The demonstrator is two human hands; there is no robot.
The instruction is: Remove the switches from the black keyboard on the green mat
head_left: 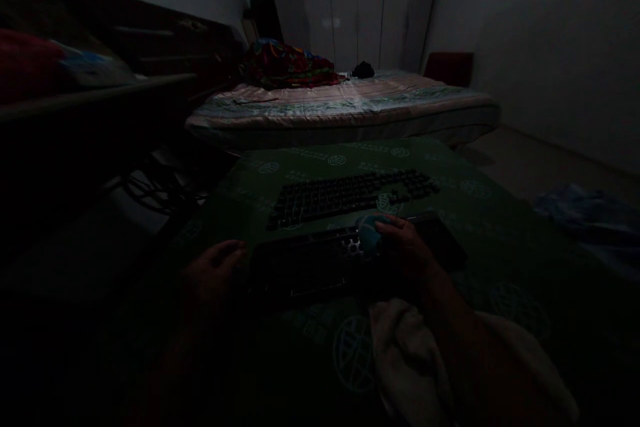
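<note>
The room is very dark. A black keyboard frame [310, 267] lies on a green patterned cloth [480, 227] in front of me. My right hand [405, 250] is closed around a small light-blue object [369, 233], perhaps a cloth or sponge, and presses it on the frame's middle. My left hand [215, 273] rests with curled fingers against the frame's left end. Behind the frame, rows of loose-looking black keys [350, 193] are laid out on the cloth. A pale towel [400, 353] lies under my right forearm.
A low mattress [345, 110] with a striped sheet lies beyond the cloth, with a heap of colourful fabric [287, 67] on it. A dark sewing-machine stand [160, 187] is at left. A white wardrobe [357, 7] stands at the back. Blue cloth [585, 213] lies on the floor at right.
</note>
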